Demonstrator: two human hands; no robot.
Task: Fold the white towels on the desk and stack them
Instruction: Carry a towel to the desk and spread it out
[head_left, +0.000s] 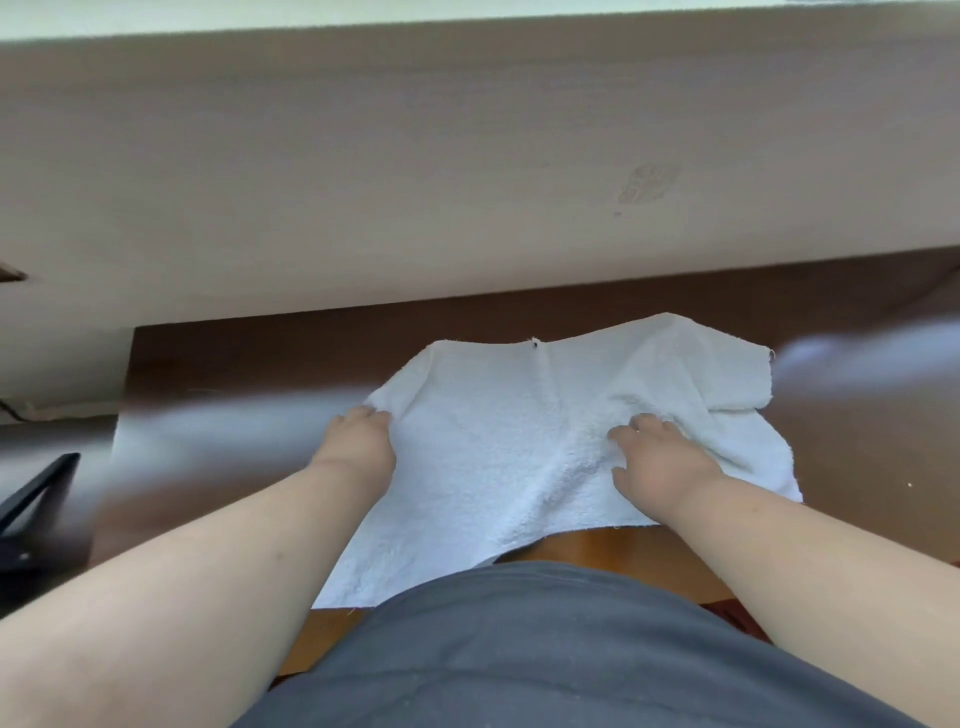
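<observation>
A white towel (498, 447) lies spread and rumpled on the brown desk (234, 364), its near edge hanging over the desk's front toward my body. My left hand (358, 441) is at the towel's left edge, fingers curled into the cloth. My right hand (660, 457) rests on the right part of the towel, fingers bent and pressing into a ridge of fabric. A fold runs down the towel's middle. A small dark speck sits at the far edge.
A pale wall or panel (467, 182) rises behind the desk. Blurred pale streaks cross the desk at left (223, 421) and right (857, 353). A dark object (36, 493) stands at the far left. Wooden floor (613, 545) shows below the desk edge.
</observation>
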